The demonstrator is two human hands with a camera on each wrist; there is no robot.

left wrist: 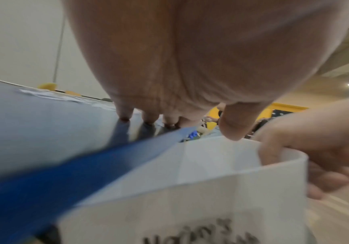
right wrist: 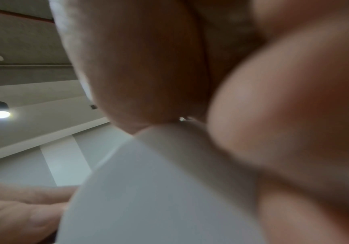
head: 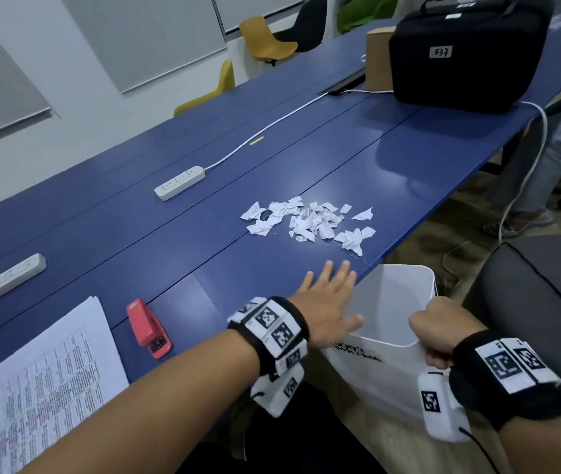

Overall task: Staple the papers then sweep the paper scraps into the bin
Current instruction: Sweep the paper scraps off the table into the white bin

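A heap of torn white paper scraps (head: 309, 222) lies on the blue table (head: 203, 213) near its right edge. My left hand (head: 328, 295) is flat and open, fingers straight, over the table edge just short of the scraps; its fingertips (left wrist: 125, 115) touch the tabletop. My right hand (head: 439, 328) grips the rim of a white bin (head: 395, 302) held below the table edge; the rim (right wrist: 169, 148) runs between thumb and fingers. The bin (left wrist: 211, 189) has black handwriting on its side. A stack of printed papers (head: 39, 381) and a red stapler (head: 149, 328) lie at the near left.
Two white power strips (head: 179, 182) (head: 12, 277) and a white cable (head: 272, 124) lie on the table. A black case (head: 467, 53) and a cardboard box (head: 376, 59) stand at the far end. A grey seat (head: 539, 302) is at the right; yellow chairs (head: 265, 39) stand beyond.
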